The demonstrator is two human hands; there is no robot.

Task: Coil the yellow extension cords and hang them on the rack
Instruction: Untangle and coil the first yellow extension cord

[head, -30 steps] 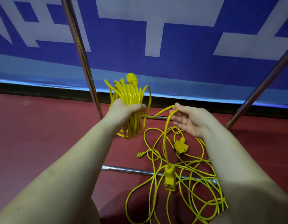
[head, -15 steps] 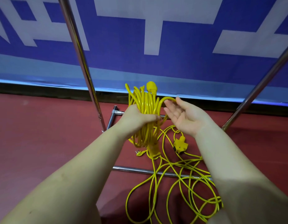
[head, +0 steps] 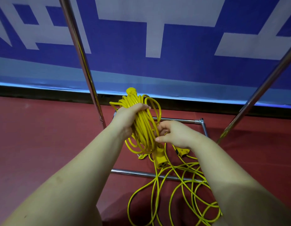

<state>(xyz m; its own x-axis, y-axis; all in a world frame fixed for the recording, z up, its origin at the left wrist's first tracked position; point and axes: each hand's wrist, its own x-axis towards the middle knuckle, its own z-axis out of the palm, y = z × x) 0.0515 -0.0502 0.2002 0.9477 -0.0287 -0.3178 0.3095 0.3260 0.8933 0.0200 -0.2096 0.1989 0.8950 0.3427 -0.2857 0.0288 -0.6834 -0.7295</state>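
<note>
The left hand (head: 131, 117) squeezes the yellow coil (head: 142, 126); the right hand (head: 172, 133) pinches one strand. Loose cord (head: 182, 190) on the floor could tangle and tug loops out.

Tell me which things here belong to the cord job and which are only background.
Job:
- coiled yellow cord, gripped by left hand
- right hand, at the coil
- loose yellow cord on the floor
- socket end
- rack base bar

Background:
- blue and white banner
- red floor
</note>
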